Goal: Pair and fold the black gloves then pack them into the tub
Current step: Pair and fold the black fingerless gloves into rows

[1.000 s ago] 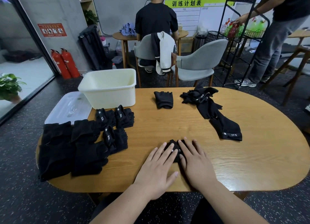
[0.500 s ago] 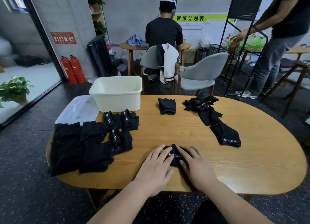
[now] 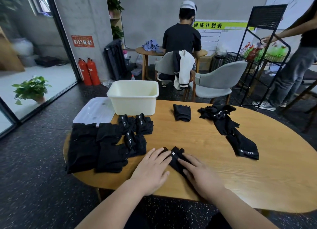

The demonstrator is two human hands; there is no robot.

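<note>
A small folded pair of black gloves lies near the front edge of the oval wooden table. My left hand and my right hand press flat on it from either side, fingers straight. Several folded black gloves lie in rows at the table's left end. One folded glove sits at the far middle. Loose black gloves trail down the right side. The cream tub stands open at the far left with nothing visible inside.
The tub's clear lid lies left of the tub, hanging over the table edge. Grey chairs stand beyond the table. A seated person faces away; another person stands by a black wire rack at right.
The camera has tilted up, showing more of the room. Both hands have stayed pressed on the glove pair, shifting only slightly.
</note>
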